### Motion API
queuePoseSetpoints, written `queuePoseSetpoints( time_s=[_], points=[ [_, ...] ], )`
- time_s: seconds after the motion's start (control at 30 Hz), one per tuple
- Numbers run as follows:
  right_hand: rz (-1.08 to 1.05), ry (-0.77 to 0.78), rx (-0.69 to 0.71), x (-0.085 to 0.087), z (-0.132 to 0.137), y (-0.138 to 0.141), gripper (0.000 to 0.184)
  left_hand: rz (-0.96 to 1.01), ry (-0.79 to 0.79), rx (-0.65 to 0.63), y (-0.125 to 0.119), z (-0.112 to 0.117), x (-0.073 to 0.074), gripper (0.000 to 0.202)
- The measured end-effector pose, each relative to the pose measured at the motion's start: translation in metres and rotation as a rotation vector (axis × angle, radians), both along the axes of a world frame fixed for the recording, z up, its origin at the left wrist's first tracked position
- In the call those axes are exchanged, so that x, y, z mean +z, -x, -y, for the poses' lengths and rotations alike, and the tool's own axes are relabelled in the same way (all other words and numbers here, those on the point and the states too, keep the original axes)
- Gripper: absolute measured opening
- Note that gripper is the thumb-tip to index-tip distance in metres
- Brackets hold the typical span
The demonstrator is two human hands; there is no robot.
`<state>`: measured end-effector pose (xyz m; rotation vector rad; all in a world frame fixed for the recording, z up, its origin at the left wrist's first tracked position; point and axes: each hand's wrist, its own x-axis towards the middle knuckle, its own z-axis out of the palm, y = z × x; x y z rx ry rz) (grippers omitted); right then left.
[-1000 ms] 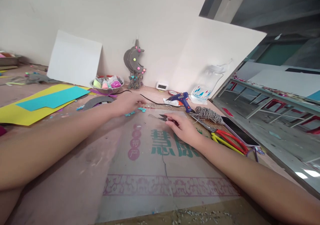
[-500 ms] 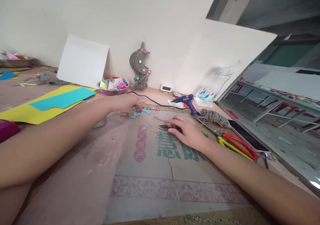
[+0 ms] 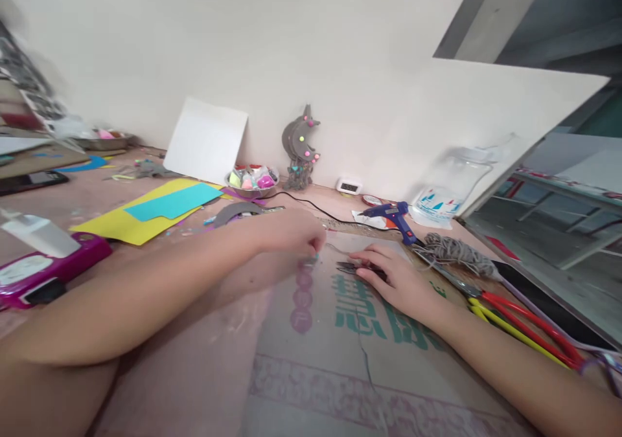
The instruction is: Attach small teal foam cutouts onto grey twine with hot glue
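Note:
My left hand is closed in a pinch above the printed plastic sheet. At its fingertips a small turquoise piece shows; most of it is hidden by the fingers. To the right, my right hand rests low over the sheet with curled fingers around a small dark two-pronged tool, whose points face left toward my left hand. Its exact kind is unclear. A thin grey cord curves out by the right fingertips.
A blue glue gun, grey cord bundle, red-handled shears and phone lie right. Behind stand a grey moon ornament, small clock and plastic jug. Left are turquoise card and a magenta power strip.
My left hand has come nearer to my right hand, away from where turquoise pieces lay, with a small piece at its fingertips. My right hand keeps the tool; the view has swung left.

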<state>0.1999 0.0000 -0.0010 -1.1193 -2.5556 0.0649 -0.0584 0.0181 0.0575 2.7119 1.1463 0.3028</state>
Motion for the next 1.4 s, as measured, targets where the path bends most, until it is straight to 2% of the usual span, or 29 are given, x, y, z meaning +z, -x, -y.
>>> queuePoseSetpoints(
  time_s=[0.03,0.1,0.13,0.27,0.33,0.4,0.5,0.57,0.63,0.73,0.8,0.87,0.97,1.03,1.07,1.17,1.27,1.33,1.4],
  points=[
    [0.008,0.000,-0.001,0.000,-0.001,0.000,0.032,-0.081,0.082,-0.111,-0.002,0.003,0.001,0.009],
    [0.014,-0.006,-0.003,-0.001,-0.002,-0.001,0.032,-0.114,0.170,-0.113,0.002,0.003,0.005,0.017],
    [0.014,-0.009,-0.002,-0.001,-0.002,-0.001,0.032,-0.088,0.164,-0.090,0.009,0.000,0.009,0.020],
    [0.013,-0.006,-0.005,0.000,-0.001,-0.001,0.032,-0.210,0.036,0.224,0.054,-0.024,0.018,0.021],
    [0.011,0.000,-0.011,-0.001,-0.001,-0.001,0.032,-0.357,0.083,0.358,0.073,-0.035,0.015,0.021],
    [0.000,-0.009,-0.011,-0.001,-0.001,-0.001,0.032,-0.431,0.150,0.408,0.083,-0.043,0.008,0.024],
    [-0.025,-0.029,0.003,0.002,0.000,0.000,0.030,-0.461,0.126,0.426,0.082,-0.047,-0.004,0.026],
    [-0.053,-0.036,0.010,0.006,0.001,0.000,0.029,-0.456,0.092,0.439,0.079,-0.046,-0.006,0.023],
    [-0.100,-0.040,0.006,0.012,0.002,-0.001,0.029,-0.442,0.063,0.461,0.077,-0.043,-0.001,0.020],
    [-0.222,0.009,-0.036,0.024,0.005,-0.004,0.030,-0.385,-0.050,0.512,0.069,-0.032,0.019,0.023],
    [-0.346,0.133,-0.076,0.032,0.008,-0.003,0.032,-0.238,-0.127,0.489,0.056,-0.018,0.031,0.028],
    [-0.494,0.314,-0.082,0.036,0.011,0.003,0.038,-0.028,-0.069,0.387,0.034,0.000,0.036,0.034],
    [-0.723,0.549,-0.008,0.037,0.015,0.023,0.044,0.144,0.124,0.126,-0.002,0.025,0.030,0.039],
    [-0.884,0.632,0.038,0.038,0.015,0.040,0.042,0.182,0.117,0.021,-0.018,0.034,0.023,0.040],
    [-0.959,0.673,0.058,0.040,0.014,0.047,0.041,0.198,0.108,0.011,-0.022,0.035,0.020,0.037],
    [-1.145,0.617,0.106,0.052,0.012,0.061,0.027,0.190,0.090,0.005,-0.015,0.026,0.012,0.028],
    [-1.217,0.549,0.132,0.067,0.013,0.060,0.015,0.131,0.085,0.084,0.003,0.011,-0.002,0.021],
    [-1.214,0.644,0.124,0.069,0.013,0.055,0.015,0.114,0.190,0.094,0.013,0.004,-0.015,0.028],
    [-1.183,0.776,0.123,0.064,0.012,0.051,0.025,0.089,0.290,0.051,0.018,0.001,-0.028,0.030]
  ],
)
